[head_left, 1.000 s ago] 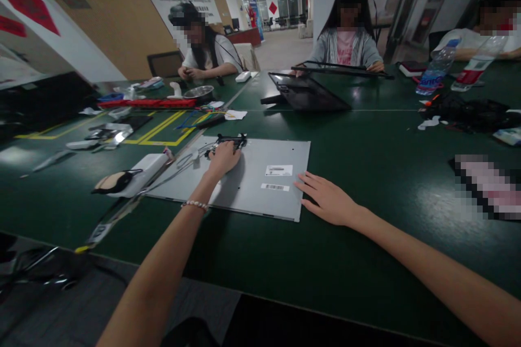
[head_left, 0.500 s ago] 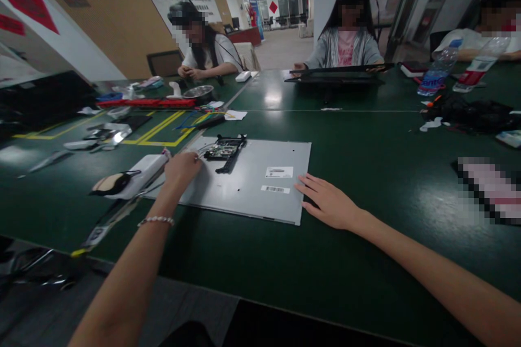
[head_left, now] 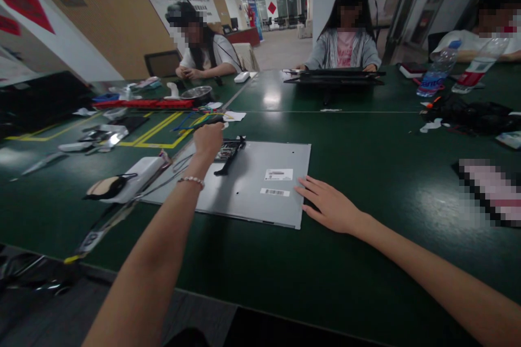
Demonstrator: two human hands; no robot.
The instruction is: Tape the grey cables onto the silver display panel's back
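Observation:
A flat silver display panel [head_left: 260, 157] with two white labels lies on the green table. On its far left part sits a circuit board [head_left: 228, 150] in a black bracket [head_left: 233, 160], partly covered by my left hand [head_left: 208, 142]. That hand hovers over the board with its fingers curled closed; what they pinch, if anything, is hidden. My right hand [head_left: 331, 203] lies flat at the panel's right edge, fingers stretched out and touching it. Thin grey cables [head_left: 169, 176] run from beside the board to a white box-like device [head_left: 148, 168] left of the panel.
Wires and paper scraps [head_left: 234, 116] lie beyond the panel. Further left are a red strip [head_left: 150, 104] and a metal bowl [head_left: 199, 93]. Across the table, one person holds a dark screen [head_left: 334, 77]. Bottles [head_left: 437, 70] and a blurred-out phone-like object [head_left: 492, 190] are on the right.
My left hand has moved up and to the right, from the cables at the board's left side to above the board. My right hand has stayed at the panel's edge.

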